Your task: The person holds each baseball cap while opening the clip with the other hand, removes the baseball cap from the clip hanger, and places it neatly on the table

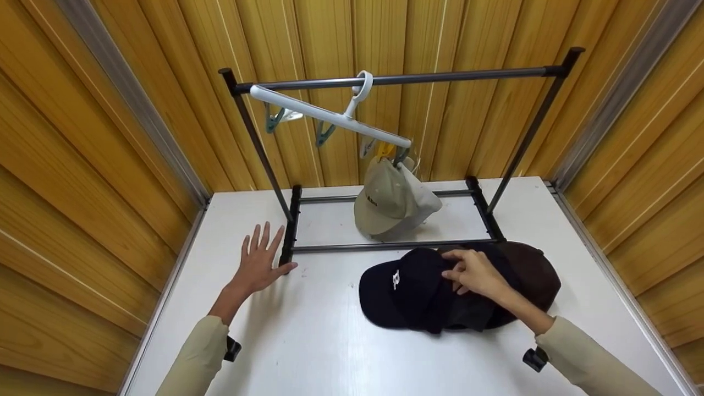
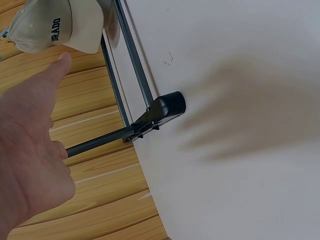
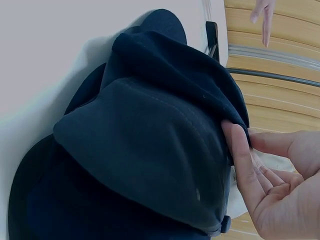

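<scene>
My right hand [image 1: 477,272] is at a row of overlapping dark caps on the white table. In the right wrist view, its thumb and fingers pinch the back edge of the front navy cap [image 3: 175,65]. That cap has a white letter on its front, with its brim to the left. Behind it are a dark grey cap [image 3: 145,145] and a brown cap [image 1: 533,275]. My left hand [image 1: 256,267] is held over the table with fingers spread, holding nothing, near the rack's left foot [image 2: 167,107]. A beige cap [image 1: 382,192] hangs from a white clip hanger [image 1: 308,107].
The hanger hooks over the top bar [image 1: 456,76] of a dark metal rack. Green clips [image 1: 324,135] hang along the hanger, and a whitish cap [image 1: 421,195] hangs behind the beige one. Wood-patterned walls [image 1: 88,165] surround the white table [image 1: 319,352] on three sides.
</scene>
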The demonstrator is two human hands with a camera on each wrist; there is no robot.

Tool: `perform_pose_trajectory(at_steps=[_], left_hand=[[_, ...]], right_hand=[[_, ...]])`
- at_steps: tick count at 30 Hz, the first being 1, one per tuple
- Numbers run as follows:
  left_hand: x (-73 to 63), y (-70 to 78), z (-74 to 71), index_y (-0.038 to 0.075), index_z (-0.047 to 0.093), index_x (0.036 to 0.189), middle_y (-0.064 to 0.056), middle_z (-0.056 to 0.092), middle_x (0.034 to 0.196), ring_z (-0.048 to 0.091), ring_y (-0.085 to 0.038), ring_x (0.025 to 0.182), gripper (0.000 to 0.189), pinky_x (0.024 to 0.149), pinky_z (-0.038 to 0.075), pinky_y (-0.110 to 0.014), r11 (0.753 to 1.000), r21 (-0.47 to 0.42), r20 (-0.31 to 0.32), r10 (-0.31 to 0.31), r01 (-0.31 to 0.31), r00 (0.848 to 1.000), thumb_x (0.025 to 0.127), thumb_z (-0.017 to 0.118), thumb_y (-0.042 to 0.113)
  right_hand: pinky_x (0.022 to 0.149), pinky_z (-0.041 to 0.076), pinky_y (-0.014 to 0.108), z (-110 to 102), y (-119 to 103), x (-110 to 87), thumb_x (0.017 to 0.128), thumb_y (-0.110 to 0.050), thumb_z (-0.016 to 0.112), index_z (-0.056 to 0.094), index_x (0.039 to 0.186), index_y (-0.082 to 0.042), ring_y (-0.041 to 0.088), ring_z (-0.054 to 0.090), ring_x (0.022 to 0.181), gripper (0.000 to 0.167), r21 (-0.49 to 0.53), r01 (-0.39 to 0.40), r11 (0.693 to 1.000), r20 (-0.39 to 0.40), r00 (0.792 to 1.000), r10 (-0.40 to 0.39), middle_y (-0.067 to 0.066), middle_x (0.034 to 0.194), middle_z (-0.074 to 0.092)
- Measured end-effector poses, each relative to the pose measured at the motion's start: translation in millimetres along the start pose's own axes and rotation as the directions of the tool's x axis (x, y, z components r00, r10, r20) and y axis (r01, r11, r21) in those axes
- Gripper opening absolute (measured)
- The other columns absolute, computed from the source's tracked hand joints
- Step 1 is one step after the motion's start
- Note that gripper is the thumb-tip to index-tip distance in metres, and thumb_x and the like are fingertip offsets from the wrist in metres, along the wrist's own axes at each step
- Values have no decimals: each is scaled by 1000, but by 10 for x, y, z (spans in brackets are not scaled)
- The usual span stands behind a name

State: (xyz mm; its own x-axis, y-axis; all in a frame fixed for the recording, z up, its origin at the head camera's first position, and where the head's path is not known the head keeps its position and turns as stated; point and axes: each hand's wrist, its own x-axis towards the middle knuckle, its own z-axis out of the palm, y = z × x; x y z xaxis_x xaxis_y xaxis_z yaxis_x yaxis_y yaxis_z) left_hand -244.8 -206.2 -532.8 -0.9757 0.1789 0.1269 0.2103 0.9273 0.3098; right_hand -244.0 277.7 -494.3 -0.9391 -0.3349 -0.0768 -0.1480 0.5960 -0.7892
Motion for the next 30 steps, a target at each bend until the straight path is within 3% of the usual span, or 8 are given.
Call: perform_pose_trajectory(at_steps=[15, 21, 30], left_hand=[[-21, 12, 20, 15, 20, 156, -23, 7, 161, 1, -42, 150, 91, 116, 2, -62, 1000, -23, -2, -8, 8, 1000, 86, 63, 56], [6, 29, 19, 14, 22, 155, -24, 9, 161, 3, -43, 149, 91, 116, 2, -63, 1000, -20, -11, 4, -4, 1000, 86, 64, 55], [21, 72, 15, 13, 24, 155, -22, 12, 161, 8, -43, 149, 87, 114, 4, -65, 999, -16, -33, 40, -41, 999, 88, 64, 50]], right_hand=[[46, 55, 30, -40, 46, -31, 86, -4, 70, 57, 126, 8, 20, 67, 52, 45, -37, 4, 999, 8, 1000, -3, 12, 65, 69], [47, 55, 28, -87, 55, -49, 86, -4, 70, 59, 123, 9, 20, 68, 54, 41, -60, 43, 997, -3, 999, -43, 13, 67, 70], [50, 48, 22, -157, 0, -53, 90, -19, 68, 71, 109, -4, 10, 67, 56, 24, -263, 28, 964, -125, 990, -63, 1, 69, 72]])
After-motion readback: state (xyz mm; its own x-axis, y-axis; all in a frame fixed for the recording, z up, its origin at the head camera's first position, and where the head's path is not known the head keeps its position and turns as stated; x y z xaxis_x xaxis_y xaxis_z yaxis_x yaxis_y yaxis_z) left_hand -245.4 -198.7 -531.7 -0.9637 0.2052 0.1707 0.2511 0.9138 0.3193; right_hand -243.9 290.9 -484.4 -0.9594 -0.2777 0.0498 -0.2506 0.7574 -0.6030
